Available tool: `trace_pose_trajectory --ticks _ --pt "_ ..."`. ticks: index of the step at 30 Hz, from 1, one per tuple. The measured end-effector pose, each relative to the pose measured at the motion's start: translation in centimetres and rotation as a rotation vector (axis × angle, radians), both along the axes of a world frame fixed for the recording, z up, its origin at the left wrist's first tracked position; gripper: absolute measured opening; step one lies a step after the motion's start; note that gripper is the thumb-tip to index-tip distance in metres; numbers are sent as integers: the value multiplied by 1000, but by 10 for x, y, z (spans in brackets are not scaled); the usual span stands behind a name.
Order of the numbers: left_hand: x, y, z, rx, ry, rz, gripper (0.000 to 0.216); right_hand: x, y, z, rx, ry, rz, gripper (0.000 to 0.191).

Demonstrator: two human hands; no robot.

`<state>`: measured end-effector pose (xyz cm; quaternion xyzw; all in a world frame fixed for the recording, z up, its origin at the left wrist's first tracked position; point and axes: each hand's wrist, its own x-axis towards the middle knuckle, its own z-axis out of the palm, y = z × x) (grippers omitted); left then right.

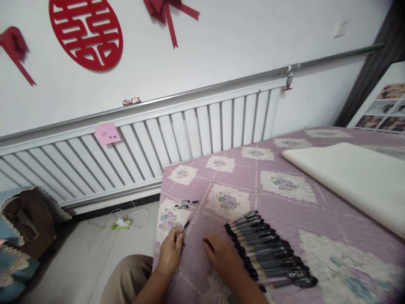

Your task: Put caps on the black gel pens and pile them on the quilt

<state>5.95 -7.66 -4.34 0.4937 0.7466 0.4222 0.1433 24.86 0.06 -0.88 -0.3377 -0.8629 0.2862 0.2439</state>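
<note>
My left hand [172,252] is closed in a pinch on a thin black pen [185,227] that points up and to the right, low over the pink flowered bedspread [284,202]. My right hand [221,255] lies on the spread just right of it, fingers curled with the tips down; whether it holds anything is hidden. A row of several black capped pens [268,253] lies side by side to the right of my right hand. Two more black pens [186,204] lie apart further up the spread, beyond my left hand.
A white folded pad [354,177] lies at the far right of the bed. A white slatted radiator cover [158,143] with a pink note [106,133] runs along the wall. Red glasses [131,101] rest on its ledge. Cables and a power strip [122,222] lie on the floor.
</note>
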Motion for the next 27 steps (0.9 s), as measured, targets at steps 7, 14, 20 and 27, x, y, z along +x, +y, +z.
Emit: trace_pose_trajectory --ticks 7,14,20,27 --pt "-1 -11 3 102 -197 104 30 -14 -8 -7 -14 -90 31 25" --pt "-8 -9 -2 225 -423 147 35 -58 -31 -9 137 -259 34 34" --pt "-7 -9 1 184 -458 106 40 -69 -38 -7 272 -373 45 25" --pt "-5 -12 -1 165 -357 80 32 -64 -37 -2 225 -439 73 26"
